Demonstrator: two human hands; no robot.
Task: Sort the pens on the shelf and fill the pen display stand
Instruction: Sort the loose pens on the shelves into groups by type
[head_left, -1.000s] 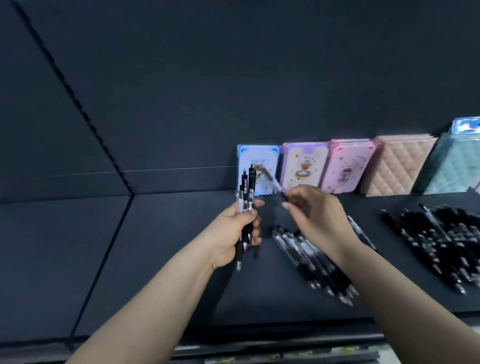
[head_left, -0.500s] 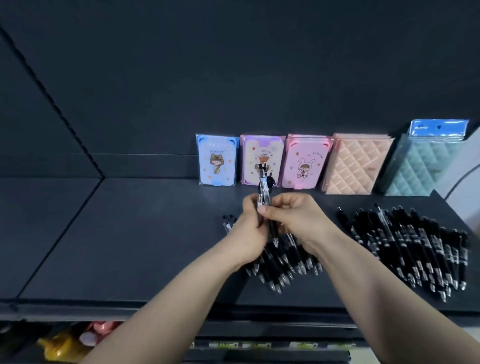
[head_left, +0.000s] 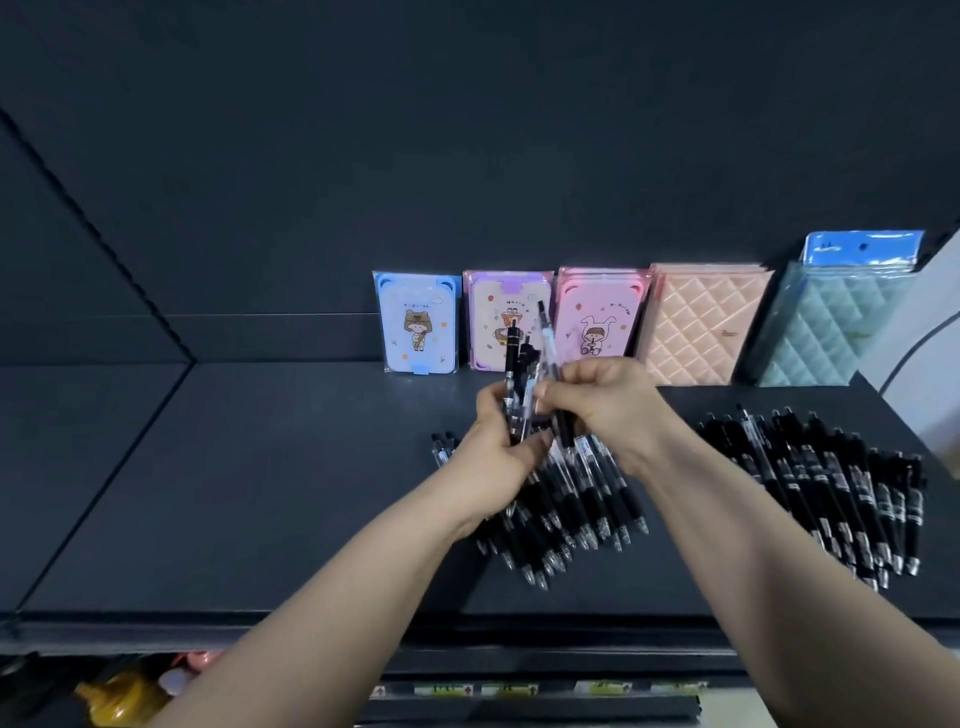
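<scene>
The task looks to be in its early part: most of the pens lie loose on the dark matte shelf (head_left: 218, 493), and no pen display stand shows anywhere in view, so nothing of the filling can be judged as done. The left hand (head_left: 493, 457) has its fingers curled round a small upright bundle of black-and-clear click pens (head_left: 514, 374), their clicker ends pointing up. The right hand (head_left: 610, 405) pinches a single black-and-clear pen (head_left: 548, 348), tilted and just beside that bundle, as if being added to it or compared with it. Directly under both hands lies a heap of similar black-grip pens with clear barrels (head_left: 576, 514), roughly parallel, tips toward the shelf's front edge. Well to the right lies a second, larger spread of darker black pens with silver bands (head_left: 841, 493), which suggests 2 kinds partly separated. Gathering, sorting and loading the stand all appear to remain. The pens are slim, smooth and alike, so they may slip from a full grip. Behind, cartoon notebooks in blue (head_left: 418, 322) and pink (head_left: 597, 317) lean against the back wall.
</scene>
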